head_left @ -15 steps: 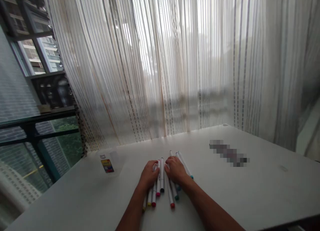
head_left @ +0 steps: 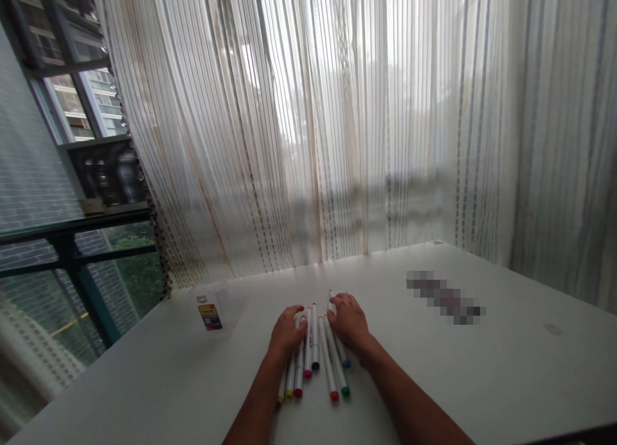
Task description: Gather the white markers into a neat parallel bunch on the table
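A single camera, worn on the person's head, is looking forward and down across the smooth white table (head_left: 482, 374) toward the sheer, pale striped curtain (head_left: 308, 143), which is filling most of the upper half. The wide view is showing the bare left hand (head_left: 288, 334) and bare right hand (head_left: 349, 321) from behind and above, low near the centre; at far left it is reaching past the curtain's edge to a dark green metal railing (head_left: 95, 303).

Shows a bare left forearm (head_left: 254, 400) and a bare right forearm (head_left: 409, 391), both smooth in outline and tapering from the lower edge of view. Ends in a bare left hand (head_left: 286, 334) and bare right hand (head_left: 349, 321).
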